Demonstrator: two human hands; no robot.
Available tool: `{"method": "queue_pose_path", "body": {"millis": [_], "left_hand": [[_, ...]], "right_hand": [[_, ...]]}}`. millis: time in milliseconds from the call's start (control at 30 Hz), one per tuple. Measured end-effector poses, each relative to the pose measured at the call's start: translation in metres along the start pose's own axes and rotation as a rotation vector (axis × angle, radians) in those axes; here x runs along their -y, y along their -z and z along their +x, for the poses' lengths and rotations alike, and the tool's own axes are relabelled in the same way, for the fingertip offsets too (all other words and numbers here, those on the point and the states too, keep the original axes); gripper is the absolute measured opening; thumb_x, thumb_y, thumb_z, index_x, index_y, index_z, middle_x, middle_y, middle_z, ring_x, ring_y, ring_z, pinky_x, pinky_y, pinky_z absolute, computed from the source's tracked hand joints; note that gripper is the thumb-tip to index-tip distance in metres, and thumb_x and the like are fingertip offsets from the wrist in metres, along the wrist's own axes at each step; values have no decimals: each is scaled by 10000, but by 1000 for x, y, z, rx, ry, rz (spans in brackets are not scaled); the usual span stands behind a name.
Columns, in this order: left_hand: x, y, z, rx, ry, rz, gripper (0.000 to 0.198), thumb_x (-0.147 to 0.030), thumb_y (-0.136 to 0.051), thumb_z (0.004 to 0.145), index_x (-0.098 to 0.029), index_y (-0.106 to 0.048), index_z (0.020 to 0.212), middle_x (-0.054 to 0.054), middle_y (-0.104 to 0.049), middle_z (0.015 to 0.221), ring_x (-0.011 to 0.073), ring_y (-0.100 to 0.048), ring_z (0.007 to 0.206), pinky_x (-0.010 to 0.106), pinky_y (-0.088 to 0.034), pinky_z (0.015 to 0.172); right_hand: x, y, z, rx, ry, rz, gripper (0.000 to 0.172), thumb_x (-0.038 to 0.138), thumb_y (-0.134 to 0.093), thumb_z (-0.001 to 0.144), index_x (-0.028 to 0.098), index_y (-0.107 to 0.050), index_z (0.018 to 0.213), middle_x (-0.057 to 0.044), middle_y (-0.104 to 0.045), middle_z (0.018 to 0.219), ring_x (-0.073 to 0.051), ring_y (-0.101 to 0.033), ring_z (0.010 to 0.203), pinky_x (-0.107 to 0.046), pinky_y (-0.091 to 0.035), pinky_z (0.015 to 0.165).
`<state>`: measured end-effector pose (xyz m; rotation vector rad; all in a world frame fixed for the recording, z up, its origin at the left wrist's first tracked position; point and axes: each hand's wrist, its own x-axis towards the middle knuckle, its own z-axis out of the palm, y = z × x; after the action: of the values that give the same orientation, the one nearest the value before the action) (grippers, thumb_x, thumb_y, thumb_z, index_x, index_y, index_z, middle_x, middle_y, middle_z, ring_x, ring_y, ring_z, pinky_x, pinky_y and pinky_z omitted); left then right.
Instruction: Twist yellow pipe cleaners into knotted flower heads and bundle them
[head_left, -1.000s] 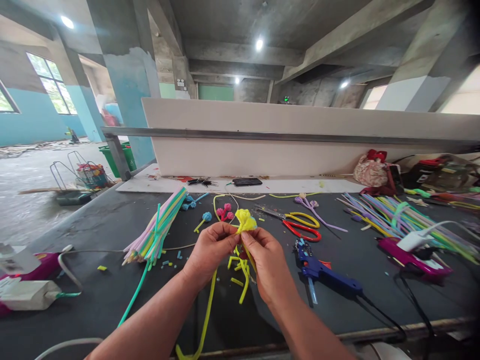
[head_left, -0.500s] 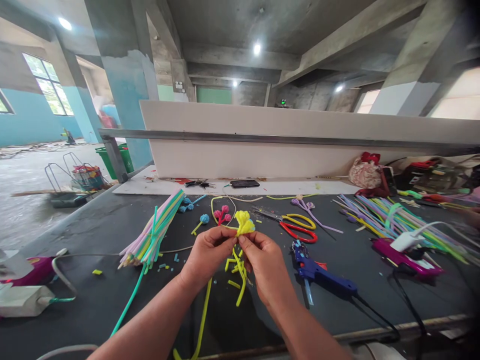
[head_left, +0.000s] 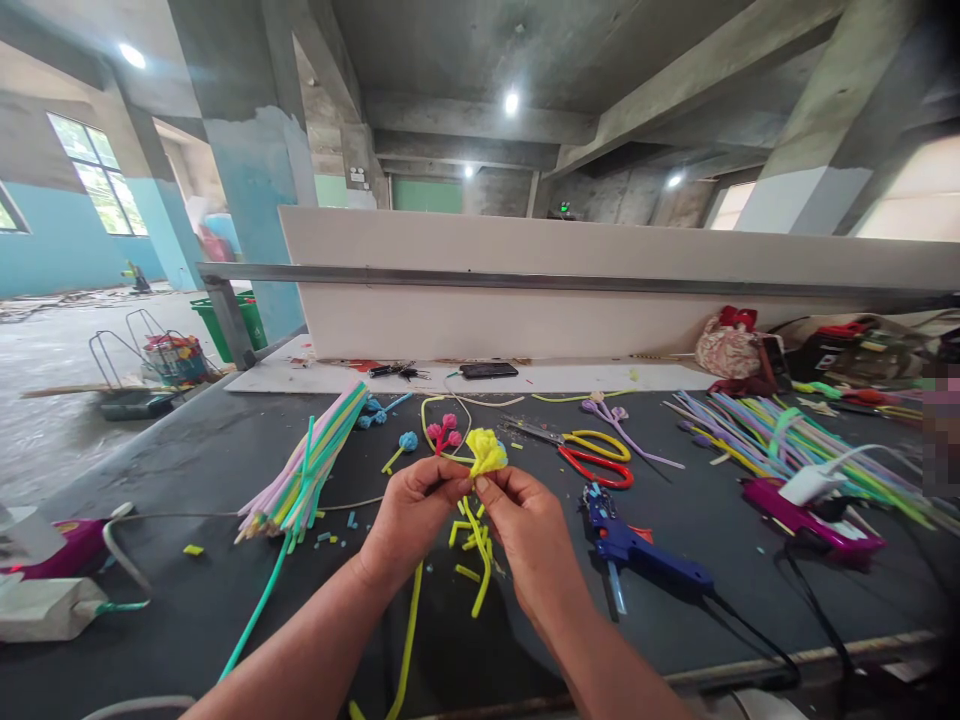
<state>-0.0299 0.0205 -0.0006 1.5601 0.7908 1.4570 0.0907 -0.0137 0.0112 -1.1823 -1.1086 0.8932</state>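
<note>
Flower of bright yellow fuzzy stems (head_left: 486, 452), head uppermost, between the left hand (head_left: 411, 505) and right hand (head_left: 527, 520), whose fingertips, close together, pinch its base. Nearer the viewer than the flower: short yellow fuzzy offcuts (head_left: 467, 573). Right of it: steel scissors with red and yellow looped handles (head_left: 561, 440). Left of it: bundled pastel fuzzy stems (head_left: 307, 470).

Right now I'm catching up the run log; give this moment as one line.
left hand: pinching yellow flower at base | right hand: pinching it too | scissors, blue glue gun: lying on dark table
</note>
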Motion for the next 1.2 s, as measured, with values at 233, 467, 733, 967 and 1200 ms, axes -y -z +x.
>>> {"method": "queue_pose_path", "body": {"millis": [233,467,733,967,1200], "left_hand": [[4,3,-1,-27,-154,304,77,-188,-596,773,-168,-659,733,-15,-646,668,100,-552,619,188,-435,593],[2,3,-3,-68,-404,552,84,-147,-546,806,-171,-608,755,2,-645,708,109,-575,652,198,-437,639],[-8,0,-6,-132,-477,663,132,-91,-521,767,-203,-563,713,4,-642,692,129,-589,651,216,-451,645],[1,5,-3,41,-409,577,165,-126,-458,822,-200,-604,804,56,-643,785,173,-575,758,283,-432,738],[6,-2,-5,264,-302,412,189,-32,-491,694,-178,-572,605,30,-563,637,162,-503,642,273,-389,640]], "right_hand": [[2,1,-1,20,-37,-17,189,333,-662,669,149,-675,707,24,-549,543,-99,-401,477,-224,-309,459],[5,-6,-7,-19,-43,30,189,308,-657,667,143,-697,751,-33,-667,681,-167,-550,646,-272,-422,623],[3,-9,-15,-82,170,-355,139,249,-559,749,176,-673,714,-19,-638,653,-163,-543,599,-253,-393,549],[10,0,-12,-30,471,-978,173,103,-492,784,193,-611,695,-45,-644,720,-187,-603,701,-265,-391,619],[65,11,-11,521,818,-1567,146,54,-572,664,155,-658,725,-91,-673,737,-221,-596,689,-298,-373,576]]}}
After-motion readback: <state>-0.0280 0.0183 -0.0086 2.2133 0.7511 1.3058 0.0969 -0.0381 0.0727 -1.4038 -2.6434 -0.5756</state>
